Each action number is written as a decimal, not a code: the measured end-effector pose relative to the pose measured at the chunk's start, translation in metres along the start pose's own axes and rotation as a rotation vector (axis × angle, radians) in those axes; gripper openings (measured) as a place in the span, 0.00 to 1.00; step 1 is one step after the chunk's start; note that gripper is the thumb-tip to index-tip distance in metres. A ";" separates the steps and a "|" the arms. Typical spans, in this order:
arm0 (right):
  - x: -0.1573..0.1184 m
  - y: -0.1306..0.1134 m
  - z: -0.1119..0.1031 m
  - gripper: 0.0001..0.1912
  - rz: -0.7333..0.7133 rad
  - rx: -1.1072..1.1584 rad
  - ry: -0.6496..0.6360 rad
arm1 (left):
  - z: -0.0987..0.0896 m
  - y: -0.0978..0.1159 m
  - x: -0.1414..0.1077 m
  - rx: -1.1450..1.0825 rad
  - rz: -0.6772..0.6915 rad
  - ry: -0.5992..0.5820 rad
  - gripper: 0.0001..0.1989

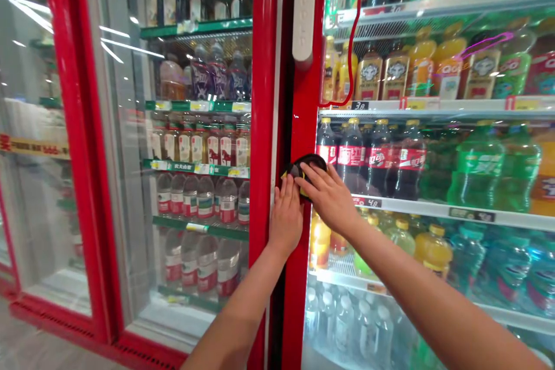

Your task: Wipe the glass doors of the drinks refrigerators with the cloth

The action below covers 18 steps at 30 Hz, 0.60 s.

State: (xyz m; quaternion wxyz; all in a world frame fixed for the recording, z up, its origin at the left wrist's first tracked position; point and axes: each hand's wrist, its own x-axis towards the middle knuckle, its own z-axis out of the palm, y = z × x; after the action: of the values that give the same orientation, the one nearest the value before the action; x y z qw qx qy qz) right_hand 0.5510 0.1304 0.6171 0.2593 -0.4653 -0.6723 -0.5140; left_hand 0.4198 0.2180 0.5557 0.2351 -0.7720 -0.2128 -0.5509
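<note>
My left hand (pixel 287 217) rests against the red door frame (pixel 299 277) of the right-hand drinks fridge. Its fingers point upward, straight and close together, with their tips on a black, rounded piece with yellow edges (pixel 311 159). From the right, my right hand (pixel 332 196) reaches across to the same black piece. Its fingers are stretched out over the front of it, and the thumb is out of sight. What kind of thing the black piece is, I cannot tell, since both hands cover much of it.
Behind the right glass door, bottles of cola (pixel 410 153), green soda (pixel 479 162) and juice (pixel 433 248) stand on lit shelves. A second red-framed fridge (pixel 265 98) to the left holds water bottles (pixel 206 199). A whitish vertical bar (pixel 304 11) hangs above my hands.
</note>
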 end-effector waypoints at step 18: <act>0.018 0.012 0.004 0.17 -0.095 0.025 0.079 | 0.013 0.006 0.011 0.098 -0.097 0.029 0.40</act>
State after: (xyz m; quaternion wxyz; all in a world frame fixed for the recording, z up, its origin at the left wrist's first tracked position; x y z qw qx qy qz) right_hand 0.5541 0.1411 0.6361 0.2668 -0.4090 -0.6894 -0.5350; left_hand 0.4365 0.2224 0.5618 0.2487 -0.7401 -0.2733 -0.5618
